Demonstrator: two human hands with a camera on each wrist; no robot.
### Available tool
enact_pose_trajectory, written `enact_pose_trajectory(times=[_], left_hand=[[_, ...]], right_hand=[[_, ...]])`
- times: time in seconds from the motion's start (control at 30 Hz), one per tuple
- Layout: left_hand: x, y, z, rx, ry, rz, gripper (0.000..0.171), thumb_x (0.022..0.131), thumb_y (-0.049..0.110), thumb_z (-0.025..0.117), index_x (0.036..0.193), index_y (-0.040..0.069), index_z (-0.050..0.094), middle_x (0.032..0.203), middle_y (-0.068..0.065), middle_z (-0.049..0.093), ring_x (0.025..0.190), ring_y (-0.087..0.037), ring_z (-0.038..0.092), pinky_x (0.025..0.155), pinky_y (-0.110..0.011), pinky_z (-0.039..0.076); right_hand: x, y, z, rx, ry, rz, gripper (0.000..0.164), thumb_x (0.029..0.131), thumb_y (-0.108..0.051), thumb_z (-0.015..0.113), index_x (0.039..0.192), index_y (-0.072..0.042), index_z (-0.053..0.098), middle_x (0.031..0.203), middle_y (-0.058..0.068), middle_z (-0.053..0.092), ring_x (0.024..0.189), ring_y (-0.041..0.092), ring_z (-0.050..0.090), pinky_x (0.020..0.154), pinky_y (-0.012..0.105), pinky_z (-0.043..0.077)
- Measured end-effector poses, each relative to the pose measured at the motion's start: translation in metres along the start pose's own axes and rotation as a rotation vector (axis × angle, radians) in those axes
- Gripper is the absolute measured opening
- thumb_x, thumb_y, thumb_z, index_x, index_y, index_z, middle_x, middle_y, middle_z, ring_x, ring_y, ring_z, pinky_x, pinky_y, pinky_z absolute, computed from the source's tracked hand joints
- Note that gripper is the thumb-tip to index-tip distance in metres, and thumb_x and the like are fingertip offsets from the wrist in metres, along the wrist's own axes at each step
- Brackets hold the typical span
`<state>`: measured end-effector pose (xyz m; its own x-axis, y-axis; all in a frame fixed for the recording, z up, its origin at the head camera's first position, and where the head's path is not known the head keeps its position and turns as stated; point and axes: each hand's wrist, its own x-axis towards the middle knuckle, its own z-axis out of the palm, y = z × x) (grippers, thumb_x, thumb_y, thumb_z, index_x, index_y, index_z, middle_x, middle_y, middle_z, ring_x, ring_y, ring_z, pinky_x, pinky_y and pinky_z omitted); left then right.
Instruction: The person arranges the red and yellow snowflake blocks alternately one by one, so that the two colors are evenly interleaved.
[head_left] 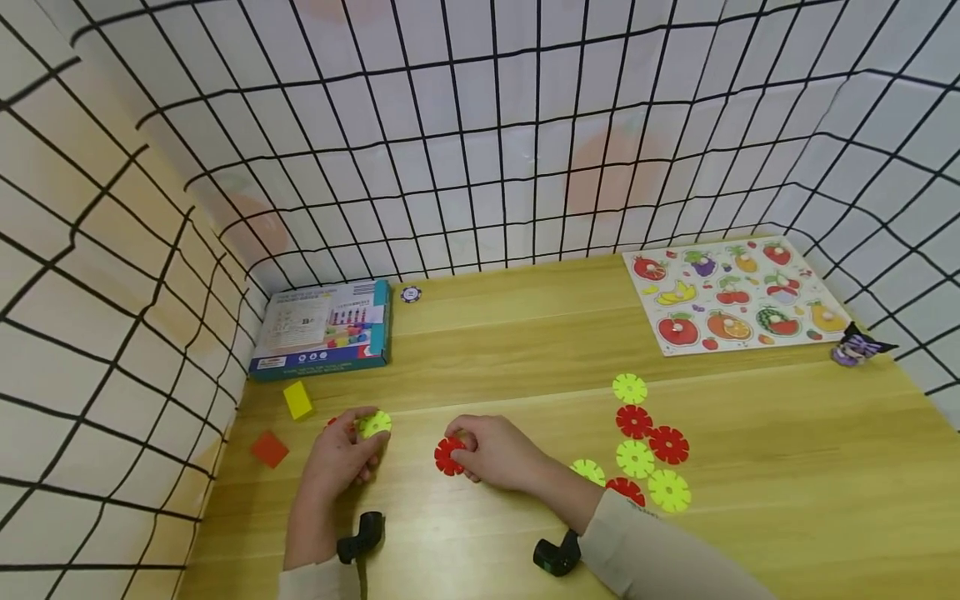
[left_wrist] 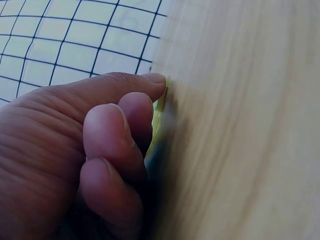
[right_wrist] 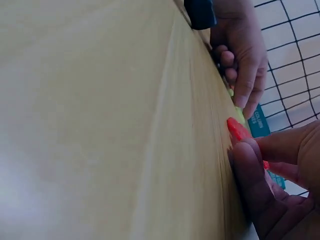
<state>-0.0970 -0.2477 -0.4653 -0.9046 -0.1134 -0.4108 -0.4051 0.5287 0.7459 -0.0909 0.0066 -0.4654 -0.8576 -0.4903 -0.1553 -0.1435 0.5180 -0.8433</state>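
Right sleeve [head_left: 663, 546]: nearest in the head view, at near right.
Red disc [head_left: 450, 457]: centre, pinched by the right hand [head_left: 497, 450]; a light edge grip should leave its notches free.
Yellow disc [head_left: 375, 424]: farther left, held between thumb and finger of the left hand [head_left: 341, 457]; its thinness calls for gentle pressure.
Red piece [head_left: 332, 422]: mostly hidden behind the left hand, likely in its way.
Loose discs [head_left: 635, 459]: right, two partly covered by the forearm.
Far side: box [head_left: 322, 329] left, fruit board [head_left: 738, 292] right.
Left wrist view: fingers mask most of the yellow disc.
Right wrist view: red disc tilted; table contact unclear.
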Motion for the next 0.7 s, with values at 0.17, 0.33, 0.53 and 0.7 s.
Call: enact_pose_trajectory(times=[0.17, 0.33, 0.53, 0.7], left_hand=[[0.0, 0.001, 0.0, 0.008, 0.005, 0.0, 0.053, 0.082, 0.036, 0.069, 0.129, 0.026, 0.047, 0.072, -0.01, 0.059, 0.051, -0.023, 0.055, 0.05, -0.029, 0.049], [-0.001, -0.001, 0.001, 0.005, 0.012, -0.013, 0.054, 0.082, 0.036, 0.07, 0.129, 0.025, 0.047, 0.072, -0.01, 0.059, 0.051, -0.023, 0.056, 0.05, -0.03, 0.049], [0.0, -0.002, 0.001, 0.01, 0.013, 0.003, 0.054, 0.082, 0.037, 0.069, 0.129, 0.025, 0.047, 0.072, -0.01, 0.06, 0.051, -0.023, 0.056, 0.05, -0.031, 0.05], [0.0, -0.001, 0.001, 0.013, 0.007, 0.005, 0.053, 0.082, 0.037, 0.069, 0.129, 0.026, 0.047, 0.071, -0.01, 0.06, 0.051, -0.023, 0.056, 0.05, -0.03, 0.049]], right_hand=[[0.014, -0.003, 0.003, -0.041, -0.03, 0.007, 0.018, 0.087, -0.017, 0.063, 0.105, -0.016, 0.058, 0.053, -0.002, 0.055, 0.041, 0.013, 0.055, 0.042, 0.027, 0.046], [0.027, -0.007, 0.008, -0.048, -0.047, 0.03, 0.012, 0.089, -0.018, 0.061, 0.099, -0.017, 0.056, 0.047, -0.001, 0.056, 0.038, 0.013, 0.056, 0.037, 0.026, 0.045], [0.037, -0.013, 0.011, -0.045, -0.052, 0.073, 0.012, 0.089, -0.024, 0.062, 0.096, -0.021, 0.054, 0.044, 0.0, 0.055, 0.036, 0.015, 0.055, 0.034, 0.027, 0.044], [0.046, -0.016, 0.013, -0.053, -0.046, 0.087, 0.014, 0.089, -0.025, 0.061, 0.099, -0.022, 0.053, 0.043, 0.0, 0.055, 0.035, 0.015, 0.055, 0.033, 0.028, 0.043]])
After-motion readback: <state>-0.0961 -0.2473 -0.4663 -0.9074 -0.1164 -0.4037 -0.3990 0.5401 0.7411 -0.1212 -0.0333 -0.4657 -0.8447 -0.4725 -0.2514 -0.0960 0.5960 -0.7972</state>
